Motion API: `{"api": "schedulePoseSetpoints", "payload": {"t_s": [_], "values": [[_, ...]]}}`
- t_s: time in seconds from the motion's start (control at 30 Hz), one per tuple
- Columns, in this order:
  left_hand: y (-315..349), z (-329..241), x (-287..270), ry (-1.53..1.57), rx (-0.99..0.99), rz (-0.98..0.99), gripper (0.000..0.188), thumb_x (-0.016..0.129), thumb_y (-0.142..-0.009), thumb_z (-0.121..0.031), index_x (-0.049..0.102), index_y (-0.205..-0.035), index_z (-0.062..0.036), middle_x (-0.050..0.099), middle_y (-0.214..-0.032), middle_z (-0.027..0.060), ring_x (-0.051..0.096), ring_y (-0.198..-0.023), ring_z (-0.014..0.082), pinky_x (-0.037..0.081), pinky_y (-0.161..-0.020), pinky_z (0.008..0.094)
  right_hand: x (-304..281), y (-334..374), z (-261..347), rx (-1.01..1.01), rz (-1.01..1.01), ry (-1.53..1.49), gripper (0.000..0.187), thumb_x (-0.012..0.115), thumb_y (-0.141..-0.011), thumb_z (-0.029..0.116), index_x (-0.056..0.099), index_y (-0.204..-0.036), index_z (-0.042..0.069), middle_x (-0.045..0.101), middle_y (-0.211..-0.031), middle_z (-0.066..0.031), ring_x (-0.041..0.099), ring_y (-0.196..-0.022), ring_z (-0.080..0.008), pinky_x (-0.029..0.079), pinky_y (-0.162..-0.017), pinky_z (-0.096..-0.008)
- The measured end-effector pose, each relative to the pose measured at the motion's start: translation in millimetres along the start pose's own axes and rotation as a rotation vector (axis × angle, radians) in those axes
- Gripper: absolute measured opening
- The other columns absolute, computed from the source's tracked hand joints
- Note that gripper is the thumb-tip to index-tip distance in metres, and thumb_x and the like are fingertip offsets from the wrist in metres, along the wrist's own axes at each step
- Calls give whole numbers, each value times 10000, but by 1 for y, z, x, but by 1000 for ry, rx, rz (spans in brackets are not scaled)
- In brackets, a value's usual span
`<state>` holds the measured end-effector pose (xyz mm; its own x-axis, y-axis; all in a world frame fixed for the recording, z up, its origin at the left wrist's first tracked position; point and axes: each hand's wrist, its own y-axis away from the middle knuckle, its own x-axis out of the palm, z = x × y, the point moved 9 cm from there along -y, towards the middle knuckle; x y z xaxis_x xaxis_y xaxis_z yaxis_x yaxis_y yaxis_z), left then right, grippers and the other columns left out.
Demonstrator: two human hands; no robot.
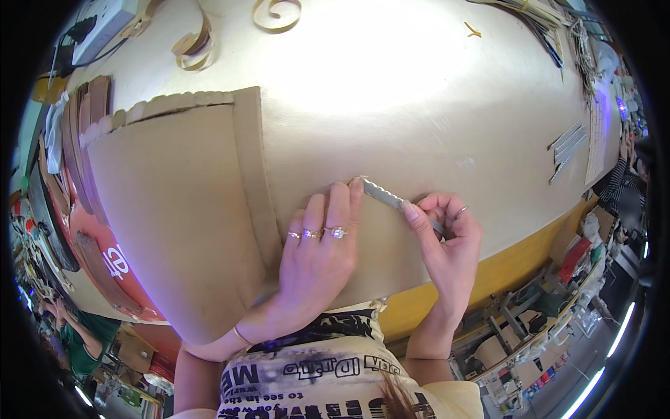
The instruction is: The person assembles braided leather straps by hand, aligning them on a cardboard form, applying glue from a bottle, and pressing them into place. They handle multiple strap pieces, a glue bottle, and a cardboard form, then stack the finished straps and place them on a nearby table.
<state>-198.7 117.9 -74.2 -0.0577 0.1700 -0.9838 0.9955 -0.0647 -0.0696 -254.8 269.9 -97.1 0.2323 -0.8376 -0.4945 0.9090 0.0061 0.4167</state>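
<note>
The left hand is holding its fingers close together, tips touching one end of a grey scalloped strip; whether they are pinching it, I cannot tell; the right hand is pinching it farther along; the strip is slanting over the pale bench, right of a brown panel.
</note>
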Motion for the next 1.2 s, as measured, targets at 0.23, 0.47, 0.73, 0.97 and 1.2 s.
{"api": "schedulePoseSetpoints", "payload": {"t_s": [0.23,0.47,0.73,0.97,1.2], "values": [[-1,-2,1,-23,16,52,500,620,-768,-61,615,-1260,29,522,-1181,104,539,-1010,217,439,-780,298,0,2,4,-60,-13,-5,152,742,-859,91,639,-825,-15,571,-606,0,466,-527,-37,376,-476,-201],[0,0,3,89,-22,103,522,689,-779,-6,568,-1284,42,519,-1223,136,517,-1039,296,464,-865,390,3,2,7,-62,17,39,147,740,-871,72,617,-844,-4,514,-652,74,429,-589,3,325,-521,-157],[-2,-2,2,-18,37,77,503,628,-757,-23,607,-1255,47,522,-1171,124,530,-1005,228,434,-783,305,2,0,10,-61,23,103,154,735,-862,85,621,-820,-10,567,-634,-27,481,-529,-67,381,-486,-216],[-3,-2,2,-7,36,99,492,634,-762,-36,613,-1247,45,523,-1177,123,533,-1005,225,436,-779,304,2,1,12,-106,6,131,145,734,-858,83,625,-836,-9,605,-647,-79,519,-511,-109,419,-478,-250],[6,9,4,148,-81,54,532,696,-784,-76,585,-1299,-3,527,-1248,135,532,-1053,276,415,-887,385,4,1,15,-118,-6,139,157,723,-867,91,618,-832,-20,591,-628,-81,511,-504,-113,416,-480,-250]]}}
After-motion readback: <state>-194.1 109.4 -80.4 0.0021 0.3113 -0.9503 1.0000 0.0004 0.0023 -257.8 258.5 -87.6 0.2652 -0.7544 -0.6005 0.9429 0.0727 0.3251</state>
